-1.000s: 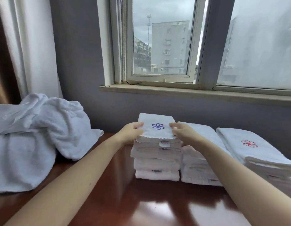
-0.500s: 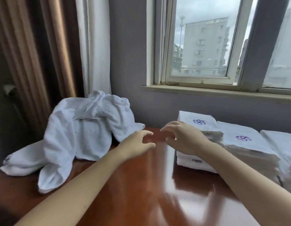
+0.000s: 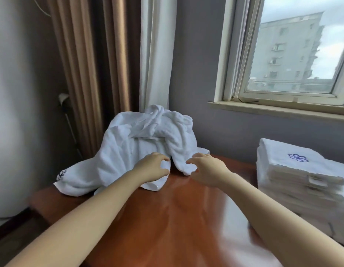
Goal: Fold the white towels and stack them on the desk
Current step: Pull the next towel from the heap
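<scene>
Head view: I look down on a desk corner, with both forearms stretched forward.
Loose towels: the heap of unfolded towels [image 3: 148, 139] lies crumpled in the middle of the frame, at the far end of the desk [image 3: 177, 218] against the wall. One end hangs toward the lower left.
Left hand: the left hand [image 3: 153, 167] is at the front lobe of the heap. Fingers and thumb are curved and apart, with white cloth showing between them. I judge that nothing is pinched yet.
Right hand: the right hand [image 3: 207, 170] is just beside the neighbouring lobe, fingers spread and holding nothing. I cannot tell whether the fingertips touch the cloth.
Folded stack: the stack of folded towels [image 3: 294, 176], with a blue flower mark on top, stands at the right edge of the frame, well apart from the heap.
Step in hand: I judge it is taking the next towel out of the heap.
How to do it well: I would look for one hem, not a thick bunch. I would pinch the same edge with both hands, lift until it comes free, then spread it on the bare wood in the lower middle.
Risk: the heap looks tangled, so a fast pull may drag other towels off the left edge.
Around: the curtains [image 3: 101, 54] are at upper left and the window [image 3: 292, 51] at upper right.
</scene>
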`<state>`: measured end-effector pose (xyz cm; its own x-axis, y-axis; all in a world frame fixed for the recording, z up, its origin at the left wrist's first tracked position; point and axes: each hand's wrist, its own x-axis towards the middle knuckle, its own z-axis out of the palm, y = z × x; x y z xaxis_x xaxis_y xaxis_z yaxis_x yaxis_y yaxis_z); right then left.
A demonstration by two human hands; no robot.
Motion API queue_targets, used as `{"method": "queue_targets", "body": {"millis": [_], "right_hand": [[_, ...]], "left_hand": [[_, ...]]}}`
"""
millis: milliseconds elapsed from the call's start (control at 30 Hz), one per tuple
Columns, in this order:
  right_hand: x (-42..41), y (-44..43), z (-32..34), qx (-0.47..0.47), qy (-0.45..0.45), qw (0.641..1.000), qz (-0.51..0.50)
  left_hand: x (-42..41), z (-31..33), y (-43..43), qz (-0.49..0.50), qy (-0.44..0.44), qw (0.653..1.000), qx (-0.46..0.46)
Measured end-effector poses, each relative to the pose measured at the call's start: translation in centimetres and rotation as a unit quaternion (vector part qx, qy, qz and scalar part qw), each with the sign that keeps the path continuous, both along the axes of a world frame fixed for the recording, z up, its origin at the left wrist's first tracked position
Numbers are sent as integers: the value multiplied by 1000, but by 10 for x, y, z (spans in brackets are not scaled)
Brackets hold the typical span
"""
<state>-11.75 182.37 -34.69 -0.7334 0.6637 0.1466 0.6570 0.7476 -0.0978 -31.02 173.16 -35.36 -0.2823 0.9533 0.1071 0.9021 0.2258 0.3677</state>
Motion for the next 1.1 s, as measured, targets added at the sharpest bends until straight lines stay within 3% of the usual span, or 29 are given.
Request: {"method": "queue_targets", "body": {"millis": [233,367,567,733,867,1000,1100], "right_hand": [[-62,44,-1,11,-7,1000,-1],[-90,63,-4,-22,17,999,16],[-109,67,-17,-48,50,997,29],[-108,62,-23,-52,69,996,32],[-110,47,-19,-41,83,995,45],[-108,31,-13,-52,140,985,85],[-95,16,-6,-102,198,966,131]], "left_hand": [[-38,-1,50,29,52,997,49],[-62,-3,70,103,113,987,42],[-98,-6,77,320,232,918,-30],[-122,-7,63,364,265,893,-13],[-125,-8,48,302,242,920,52],[-99,-12,27,134,2,976,172],[-66,-5,10,-35,-102,978,180]]}}
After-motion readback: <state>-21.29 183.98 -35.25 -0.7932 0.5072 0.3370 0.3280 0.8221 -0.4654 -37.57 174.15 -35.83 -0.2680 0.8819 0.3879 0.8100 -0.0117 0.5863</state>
